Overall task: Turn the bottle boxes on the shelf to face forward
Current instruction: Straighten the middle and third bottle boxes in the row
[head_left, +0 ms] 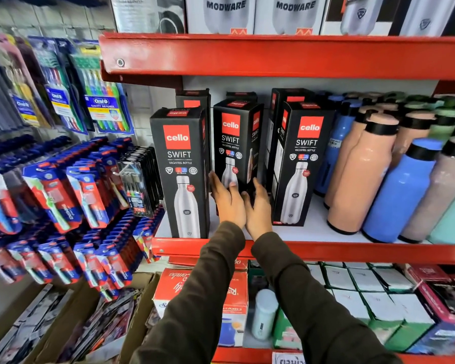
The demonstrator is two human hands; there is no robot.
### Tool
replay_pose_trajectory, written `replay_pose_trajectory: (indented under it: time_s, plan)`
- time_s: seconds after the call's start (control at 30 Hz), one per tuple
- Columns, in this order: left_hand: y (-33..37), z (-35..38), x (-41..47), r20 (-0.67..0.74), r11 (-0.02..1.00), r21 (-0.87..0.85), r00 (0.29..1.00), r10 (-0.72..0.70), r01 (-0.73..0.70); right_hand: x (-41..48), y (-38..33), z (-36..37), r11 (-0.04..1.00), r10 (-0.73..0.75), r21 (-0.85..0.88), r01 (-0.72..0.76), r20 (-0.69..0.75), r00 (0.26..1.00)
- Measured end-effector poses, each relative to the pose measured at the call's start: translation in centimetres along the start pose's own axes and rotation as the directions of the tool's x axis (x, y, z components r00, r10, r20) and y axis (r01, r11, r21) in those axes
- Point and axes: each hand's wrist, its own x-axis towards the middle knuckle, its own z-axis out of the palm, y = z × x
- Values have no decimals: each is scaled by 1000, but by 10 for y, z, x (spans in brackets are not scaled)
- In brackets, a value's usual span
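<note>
Three black Cello Swift bottle boxes stand upright on the red shelf (326,252). The left box (180,172) and the right box (301,164) show their fronts. The middle box (234,143) sits further back, angled slightly so its right side also shows. My left hand (227,199) grips its lower left edge with the thumb on the front. My right hand (259,206) holds its lower right side. More black boxes (193,99) stand behind in a second row, mostly hidden.
Peach, blue and mint bottles (363,174) crowd the shelf right of the boxes. Toothbrush packs (71,185) hang on the wall at left. Modware boxes (226,11) fill the shelf above, and assorted cartons (202,287) sit on the shelf below.
</note>
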Motion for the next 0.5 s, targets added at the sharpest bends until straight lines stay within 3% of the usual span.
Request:
replay_pose_trajectory:
  time_s: [0.23, 0.5]
  plan:
    - [-1, 0, 7, -13, 995, -63, 997, -76, 75, 0, -1, -4, 1000, 8, 5, -8, -23, 1000]
    - [-5, -1, -6, -130, 998, 9, 990, 61, -60, -1, 1, -7, 994, 83, 79, -80, -34, 996]
